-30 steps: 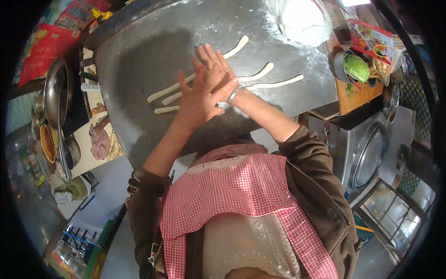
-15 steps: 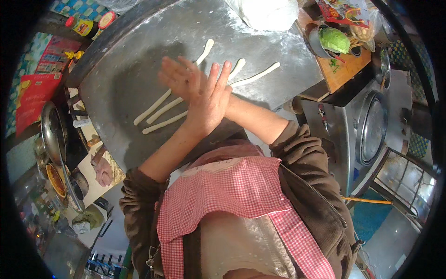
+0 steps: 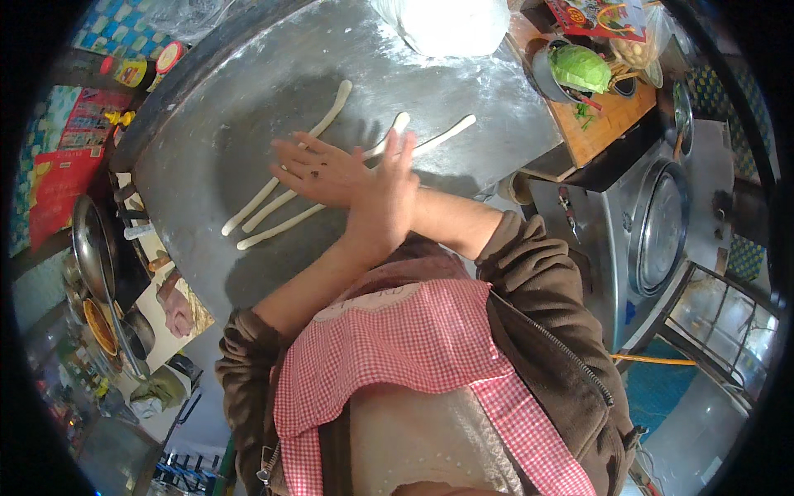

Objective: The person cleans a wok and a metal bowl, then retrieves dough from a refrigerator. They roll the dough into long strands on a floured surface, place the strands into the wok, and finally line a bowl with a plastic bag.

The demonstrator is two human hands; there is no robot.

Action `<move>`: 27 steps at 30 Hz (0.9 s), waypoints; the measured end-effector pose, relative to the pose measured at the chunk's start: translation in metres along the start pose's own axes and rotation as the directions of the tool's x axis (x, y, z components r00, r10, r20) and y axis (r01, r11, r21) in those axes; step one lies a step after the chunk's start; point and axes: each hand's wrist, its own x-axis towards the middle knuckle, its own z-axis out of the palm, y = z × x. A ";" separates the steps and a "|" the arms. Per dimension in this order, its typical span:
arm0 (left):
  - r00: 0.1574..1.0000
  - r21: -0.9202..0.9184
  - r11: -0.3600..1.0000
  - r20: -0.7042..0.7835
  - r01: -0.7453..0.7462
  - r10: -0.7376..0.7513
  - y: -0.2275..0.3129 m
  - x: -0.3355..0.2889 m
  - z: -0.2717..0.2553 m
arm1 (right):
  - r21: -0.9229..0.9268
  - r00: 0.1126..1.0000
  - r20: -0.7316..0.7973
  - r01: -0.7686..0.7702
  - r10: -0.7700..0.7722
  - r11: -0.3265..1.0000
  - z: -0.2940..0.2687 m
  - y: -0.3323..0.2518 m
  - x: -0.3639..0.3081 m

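Three long, thin strips of pale dough lie slantwise, side by side, on the grey metal worktop [image 3: 190, 149]: a far strip [image 3: 251, 202], a middle strip [image 3: 270, 212] and a near strip [image 3: 281, 227]. My forearms cross above them. My left hand [image 3: 385, 194] rests across my right hand [image 3: 324, 172] near the wrist, its fingers stretched out and somewhat blurred. The right hand points left with fingers spread, pale smudges on it. Neither hand holds anything. Both are over the strips and hide parts of their middles; whether they touch the dough I cannot tell.
A white plastic bag [image 3: 451, 29] stands at the worktop's far edge among scattered flour. On the right, a cabbage [image 3: 579, 68] sits in a metal pot on a wooden board [image 3: 608, 132]. Further right is a large round lid [image 3: 662, 227]. Pans [image 3: 93, 248] crowd the left.
My crossed hands have come slightly nearer to me, and the right hand's fingers are now spread and less blurred. The view has shifted a little; the dough strips lie as before.
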 end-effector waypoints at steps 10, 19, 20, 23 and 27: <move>0.947 0.184 0.960 -0.281 0.211 -0.154 -0.069 0.067 0.068 | 0.233 0.677 -0.055 -0.706 0.733 0.669 0.041 0.169 -0.144; 0.943 0.184 0.970 0.262 0.157 -0.203 0.009 -0.027 0.105 | 0.186 0.760 0.395 -0.616 0.515 0.766 -0.029 0.068 -0.279; 0.937 0.157 0.968 0.260 0.195 -0.231 0.018 -0.033 0.106 | 0.167 0.753 0.396 -0.621 0.525 0.766 -0.034 0.065 -0.285; 0.949 0.277 0.922 0.080 0.272 -0.304 -0.009 -0.005 0.111 | 0.089 0.754 0.252 -0.643 0.607 0.761 -0.010 0.108 -0.262; 0.937 0.445 0.826 -0.130 0.346 -0.323 -0.060 0.047 0.102 | 0.087 0.698 0.051 -0.716 0.715 0.693 0.023 0.170 -0.217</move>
